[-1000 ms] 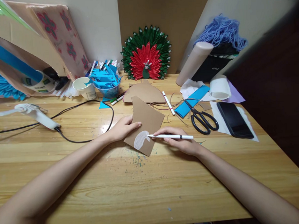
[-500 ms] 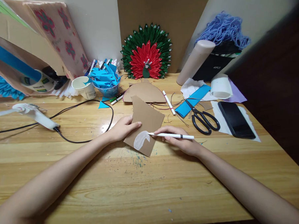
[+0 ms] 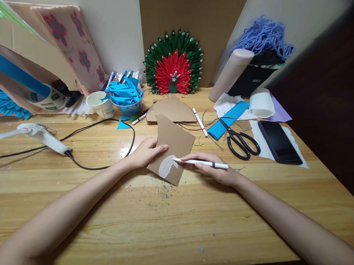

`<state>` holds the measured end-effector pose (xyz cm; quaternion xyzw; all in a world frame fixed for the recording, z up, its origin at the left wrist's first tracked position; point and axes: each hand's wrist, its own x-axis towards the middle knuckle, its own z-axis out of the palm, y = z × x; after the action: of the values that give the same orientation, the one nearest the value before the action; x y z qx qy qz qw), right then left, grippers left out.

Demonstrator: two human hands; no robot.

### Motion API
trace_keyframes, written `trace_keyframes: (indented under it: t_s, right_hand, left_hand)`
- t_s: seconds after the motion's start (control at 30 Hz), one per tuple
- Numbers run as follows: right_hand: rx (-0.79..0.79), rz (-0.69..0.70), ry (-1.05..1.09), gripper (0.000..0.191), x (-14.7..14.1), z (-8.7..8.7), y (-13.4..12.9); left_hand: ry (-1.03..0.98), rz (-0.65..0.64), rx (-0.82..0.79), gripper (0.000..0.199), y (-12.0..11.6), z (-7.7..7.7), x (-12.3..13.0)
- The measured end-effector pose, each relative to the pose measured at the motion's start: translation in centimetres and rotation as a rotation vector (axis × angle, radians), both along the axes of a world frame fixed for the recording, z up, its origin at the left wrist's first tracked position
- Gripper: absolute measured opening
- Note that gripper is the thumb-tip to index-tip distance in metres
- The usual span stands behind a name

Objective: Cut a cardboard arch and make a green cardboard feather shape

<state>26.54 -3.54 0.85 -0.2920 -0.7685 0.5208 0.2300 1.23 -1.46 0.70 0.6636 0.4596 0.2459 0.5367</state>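
With brown angular cardboard piece [image 3: 177, 138] taken as the clock's centre and 12 o'clock pointing away from the person, the head view shows both hands on the work above the pale wooden table [image 3: 140, 231]. At 9 o'clock the left hand [image 3: 144, 153] grips its edge, thumb on top; the fingers beneath are hidden. At 4 o'clock the right hand [image 3: 214, 170] pinches a slim white marker with a black band [image 3: 207, 162], its tip at the white coloured patch [image 3: 166, 166] near the 6 o'clock end. A brown half-round cardboard piece [image 3: 170, 109] lies just beyond at 12, below a red and green fan-tailed peacock [image 3: 174, 66]. Black-handled scissors [image 3: 239, 141] and a black phone [image 3: 279, 142] lie near 3, a clear bowl of blue scraps [image 3: 130, 108] between 10 and 11, and a white glue gun [image 3: 46, 140] well apart at 9.
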Motion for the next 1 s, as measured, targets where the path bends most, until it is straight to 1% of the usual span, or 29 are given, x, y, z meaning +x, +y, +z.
trace_keyframes:
  t_s: [0.2, 0.27, 0.4, 0.53, 0.6, 0.67, 0.77, 0.83, 0.93, 1.0]
  right_hand:
    - [0.094, 0.03, -0.041, 0.03, -0.1, 0.2, -0.1]
    - [0.171, 0.031, -0.04, 0.031, -0.3, 0.2, -0.3]
    - [0.341, 0.106, -0.043, 0.035, -0.7, 0.2, -0.6]
    - [0.482, 0.02, -0.044, 0.037, -1.1, 0.1, -1.1]
    - [0.527, 0.018, -0.055, 0.039, -1.3, 0.0, -1.4]
    - [0.548, 0.034, -0.067, 0.04, -1.5, 0.0, -1.6]
    - [0.561, -0.01, -0.059, 0.041, -1.6, 0.0, -1.7]
    - [0.558, -0.025, -0.048, 0.041, -1.6, 0.0, -1.7]
    - [0.532, -0.01, -0.041, 0.038, -1.6, 0.1, -1.7]
    - [0.504, -0.075, -0.038, 0.035, -1.3, 0.1, -1.7]
  left_hand:
    - [-0.013, 0.004, 0.009, 0.04, 0.0, -0.1, 0.0]
    - [-0.001, 0.011, 0.018, 0.039, -0.1, 0.0, 0.0]
    - [0.019, 0.021, 0.028, 0.035, -0.2, 0.3, 0.1]
    - [0.019, 0.024, 0.02, 0.034, -0.2, 0.4, 0.2]
    - [0.016, 0.023, 0.008, 0.035, -0.2, 0.4, 0.2]
    - [0.01, 0.022, -0.002, 0.036, -0.2, 0.4, 0.2]
    - [-0.015, 0.03, -0.016, 0.035, -0.2, 0.4, 0.2]
    - [-0.028, 0.037, -0.036, 0.035, -0.2, 0.3, 0.2]
    - [-0.04, 0.047, -0.053, 0.035, -0.2, 0.1, 0.2]
    - [-0.065, 0.074, -0.049, 0.035, -0.2, 0.0, 0.1]
